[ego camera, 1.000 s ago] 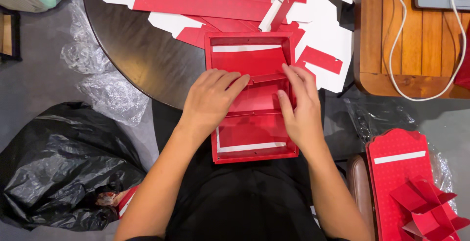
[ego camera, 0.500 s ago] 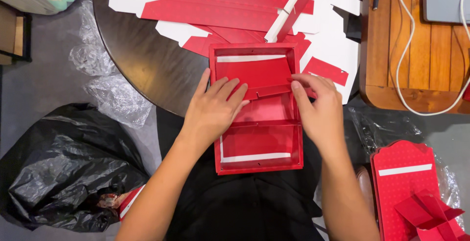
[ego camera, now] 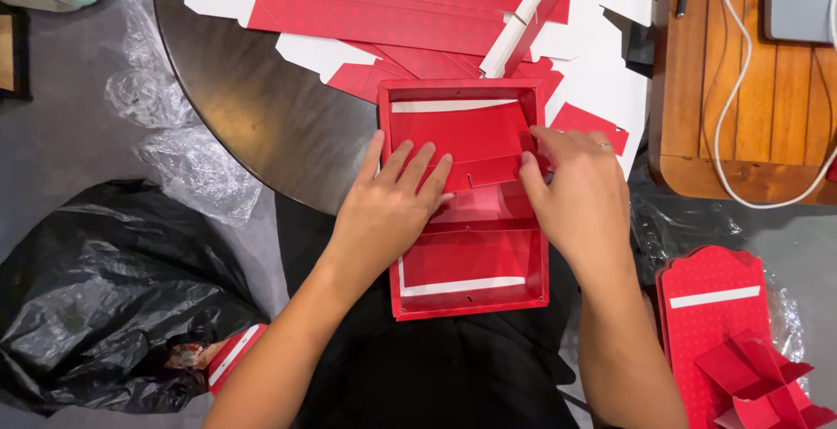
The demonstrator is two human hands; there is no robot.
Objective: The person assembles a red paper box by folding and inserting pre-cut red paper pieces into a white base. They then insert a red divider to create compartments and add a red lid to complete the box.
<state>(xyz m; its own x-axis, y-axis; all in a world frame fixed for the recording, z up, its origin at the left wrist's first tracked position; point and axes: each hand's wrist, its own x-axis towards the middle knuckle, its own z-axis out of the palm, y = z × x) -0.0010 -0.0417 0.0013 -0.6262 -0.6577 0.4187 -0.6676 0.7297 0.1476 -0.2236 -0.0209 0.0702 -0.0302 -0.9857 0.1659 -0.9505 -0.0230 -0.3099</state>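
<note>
Evidently light, thin and easily creased, the red card tray (ego camera: 471, 263) lies under both hands at the table (ego camera: 261, 106) edge, left hand (ego camera: 388, 211) pressing flat, right hand (ego camera: 580, 194) pinching its inner flap (ego camera: 484, 172), best handled by its rims.

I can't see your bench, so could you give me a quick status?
Left hand flat inside red box. Right hand pinching its inner flap. Flat red cardboard beyond.
</note>
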